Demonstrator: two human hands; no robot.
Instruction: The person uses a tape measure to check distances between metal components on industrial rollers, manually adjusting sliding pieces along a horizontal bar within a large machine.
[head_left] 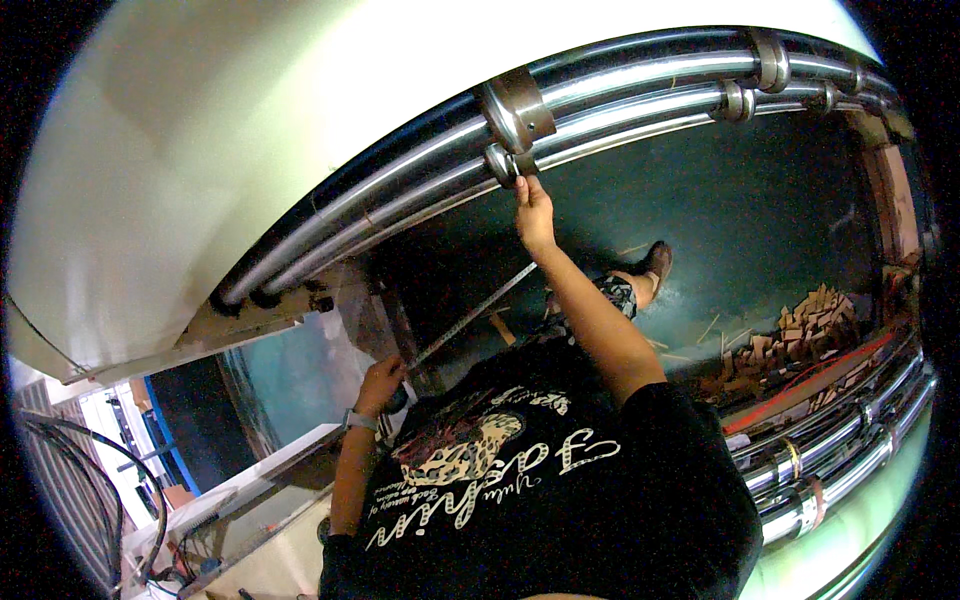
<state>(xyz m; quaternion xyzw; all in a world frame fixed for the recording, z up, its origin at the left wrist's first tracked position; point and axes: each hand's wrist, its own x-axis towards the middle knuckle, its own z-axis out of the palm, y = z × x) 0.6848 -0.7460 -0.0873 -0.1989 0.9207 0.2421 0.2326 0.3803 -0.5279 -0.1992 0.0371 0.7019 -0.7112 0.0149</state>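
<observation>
My left hand [380, 388] is closed on a tape measure, whose dark case [397, 400] is mostly covered by the fingers. Its pale tape blade [475, 315] runs out slantwise toward my right forearm, and its far end is hidden there. My raised right hand [535, 215] is closed in a pinch just beneath a small metal collar [500, 165] on the lower of two shiny steel bars [420, 180]. Something thin and silvery shows at its fingertips, too small to name. A larger brown collar [518, 110] sits on the upper bar.
More collars [738, 100] sit farther right along the bars. A heap of wood scraps [815, 325] lies on the dark floor near a red cord [800, 385]. More steel bars [850, 460] run at lower right. Black cables [75, 460] hang at lower left.
</observation>
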